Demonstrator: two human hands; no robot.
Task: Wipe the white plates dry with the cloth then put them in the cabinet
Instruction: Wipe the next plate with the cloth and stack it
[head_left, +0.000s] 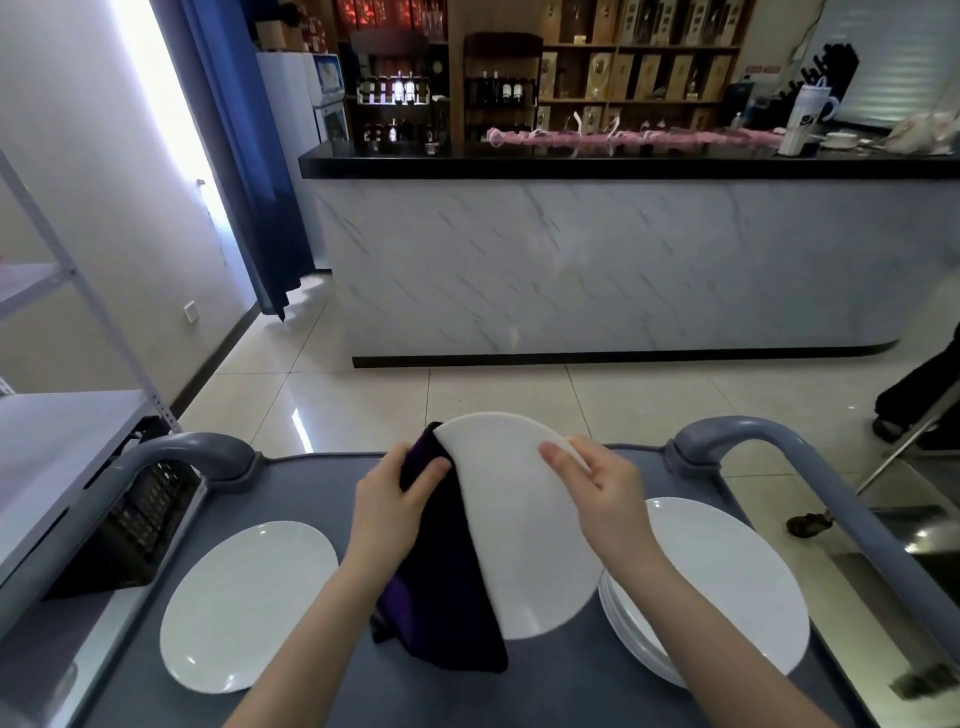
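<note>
Both hands gripping: left (397, 496) on cloth (447, 561) half-hiding right-held (597, 480) plate (524, 525).

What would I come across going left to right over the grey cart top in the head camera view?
Single white plate lying flat → left hand gripping the dark purple cloth → held plate, tilted up → right hand on its edge → stack of white plates on the grey cart.

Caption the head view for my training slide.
Left hand rubs a dark cloth on a white plate held by the right hand.
</note>
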